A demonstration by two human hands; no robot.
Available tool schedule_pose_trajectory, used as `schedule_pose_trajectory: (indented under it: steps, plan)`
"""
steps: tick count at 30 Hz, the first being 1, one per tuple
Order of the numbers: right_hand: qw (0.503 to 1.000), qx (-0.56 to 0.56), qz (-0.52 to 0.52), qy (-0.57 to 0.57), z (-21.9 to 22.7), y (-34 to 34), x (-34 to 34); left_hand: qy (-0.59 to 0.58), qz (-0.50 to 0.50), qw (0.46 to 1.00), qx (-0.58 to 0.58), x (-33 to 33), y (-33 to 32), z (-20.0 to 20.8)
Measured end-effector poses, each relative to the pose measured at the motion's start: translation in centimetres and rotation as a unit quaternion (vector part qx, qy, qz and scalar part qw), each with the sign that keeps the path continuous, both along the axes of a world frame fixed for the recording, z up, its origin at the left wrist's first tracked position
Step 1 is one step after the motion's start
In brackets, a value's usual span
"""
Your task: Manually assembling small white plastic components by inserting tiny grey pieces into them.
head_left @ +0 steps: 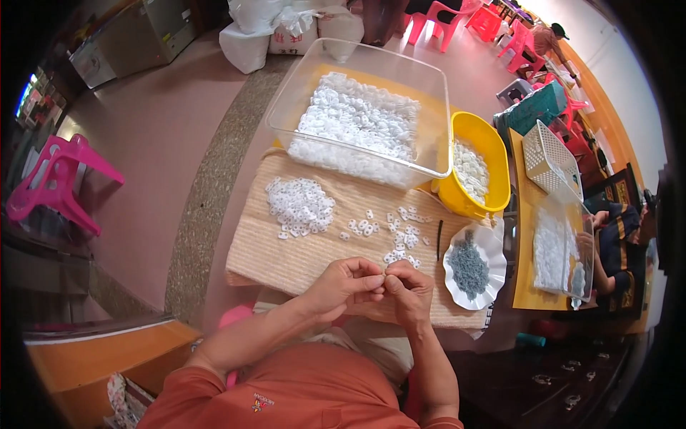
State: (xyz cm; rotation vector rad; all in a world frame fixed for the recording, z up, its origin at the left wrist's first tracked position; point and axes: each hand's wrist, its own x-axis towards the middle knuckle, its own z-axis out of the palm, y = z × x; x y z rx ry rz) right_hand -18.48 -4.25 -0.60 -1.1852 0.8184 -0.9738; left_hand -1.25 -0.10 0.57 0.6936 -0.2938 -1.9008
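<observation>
My left hand and my right hand meet over the near edge of a ribbed beige cloth. Thumb and fingers are pinched on both, tip to tip, around something too small to make out. Just beyond them lie loose small white plastic pieces with holes. A heap of the same white pieces sits farther left. To the right of my right hand stands a white scalloped bowl holding many small grey-blue parts. Between the bowl and the loose pieces lies a thin black stick.
Behind the cloth stands a large clear bin of white pieces, with a yellow tub beside it. At right, another person sits by a table with a clear bin and a white basket. A pink stool stands left.
</observation>
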Motion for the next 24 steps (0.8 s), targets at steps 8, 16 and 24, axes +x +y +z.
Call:
schedule_pose_trajectory:
  steps: [8,16,24]
  plan:
    - [0.999,0.004,0.022,0.035,0.9,0.3,0.3,0.009,0.018,1.0,0.022,0.1,0.4,-0.6]
    - [0.99,-0.086,0.072,0.089,-0.4,-0.2,-0.5,-0.015,0.031,0.999,0.024,0.3,0.4,-0.1]
    - [0.983,-0.111,0.047,0.139,-1.4,-0.2,-0.6,-0.045,0.036,0.998,0.013,0.4,0.5,-0.2]
